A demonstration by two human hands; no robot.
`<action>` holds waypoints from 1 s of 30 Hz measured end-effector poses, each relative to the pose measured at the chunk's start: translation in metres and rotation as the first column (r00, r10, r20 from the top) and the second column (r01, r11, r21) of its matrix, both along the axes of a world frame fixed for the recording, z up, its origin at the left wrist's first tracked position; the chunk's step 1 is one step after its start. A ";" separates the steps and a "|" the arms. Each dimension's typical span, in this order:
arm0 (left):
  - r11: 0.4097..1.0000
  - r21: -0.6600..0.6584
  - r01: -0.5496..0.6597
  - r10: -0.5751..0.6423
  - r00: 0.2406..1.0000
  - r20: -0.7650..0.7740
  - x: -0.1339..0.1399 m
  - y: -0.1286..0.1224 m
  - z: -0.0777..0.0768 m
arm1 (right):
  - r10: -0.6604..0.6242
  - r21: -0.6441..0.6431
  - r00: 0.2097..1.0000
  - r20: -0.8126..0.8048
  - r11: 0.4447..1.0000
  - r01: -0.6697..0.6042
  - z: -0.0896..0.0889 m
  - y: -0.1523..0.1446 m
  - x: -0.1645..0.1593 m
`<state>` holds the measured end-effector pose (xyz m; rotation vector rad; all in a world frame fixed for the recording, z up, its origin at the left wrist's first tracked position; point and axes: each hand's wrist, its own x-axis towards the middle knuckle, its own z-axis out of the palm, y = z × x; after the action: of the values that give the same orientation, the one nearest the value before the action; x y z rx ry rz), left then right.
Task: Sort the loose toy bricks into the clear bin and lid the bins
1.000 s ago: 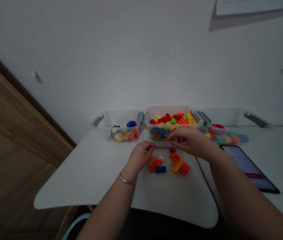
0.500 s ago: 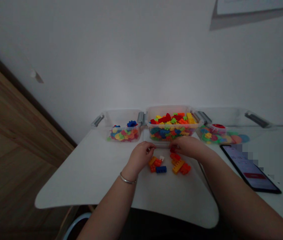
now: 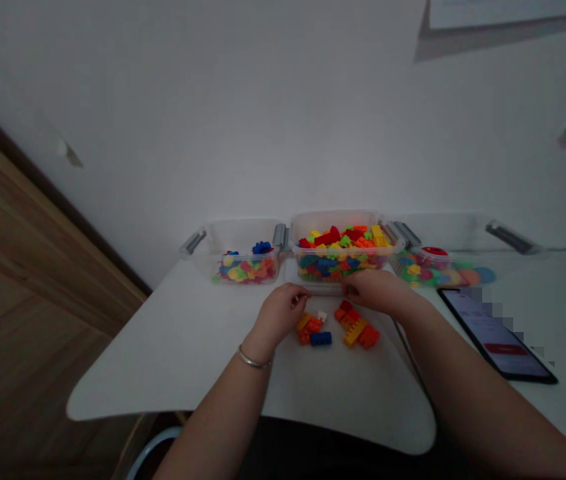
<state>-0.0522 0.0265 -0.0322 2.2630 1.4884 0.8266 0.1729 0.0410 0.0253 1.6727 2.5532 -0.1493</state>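
Observation:
My left hand [image 3: 283, 312] rests on the white table [image 3: 183, 347], fingers curled beside a small cluster of orange, red and blue bricks [image 3: 313, 329]. My right hand [image 3: 375, 293] lies just behind a second cluster of red and orange bricks [image 3: 357, 327], its fingertips close to a red brick [image 3: 345, 307]; I cannot tell whether it pinches anything. A tiny white piece [image 3: 322, 316] sits between the two clusters. Behind both hands stands a clear bin full of mixed bricks [image 3: 343, 251].
A clear bin with fewer coloured pieces [image 3: 247, 260] stands at the left, another with flat coloured shapes [image 3: 437, 267] at the right. A phone with a lit screen [image 3: 495, 333] lies on the right. A wooden floor lies left of the table edge.
My right hand came down from above the middle bin's front toward the red and orange cluster and drew slightly left. The left hand barely moved.

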 end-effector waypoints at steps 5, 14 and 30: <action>1.000 0.000 0.003 -0.003 1.000 0.020 -0.001 0.002 -0.004 | -0.022 0.002 1.000 0.001 1.000 0.022 0.001 -0.003 0.001; 1.000 0.010 0.009 -0.009 1.000 0.001 -0.001 0.003 -0.004 | -0.006 0.007 0.994 0.106 1.000 0.005 -0.008 -0.010 -0.019; 1.000 -0.021 -0.007 0.007 1.000 0.004 -0.001 0.002 -0.004 | -0.069 0.595 0.868 -0.491 0.702 0.392 0.023 0.003 0.043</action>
<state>-0.0532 0.0284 -0.0361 2.2405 1.4970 0.8137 0.2163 0.0439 0.0486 2.4832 2.9058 0.5494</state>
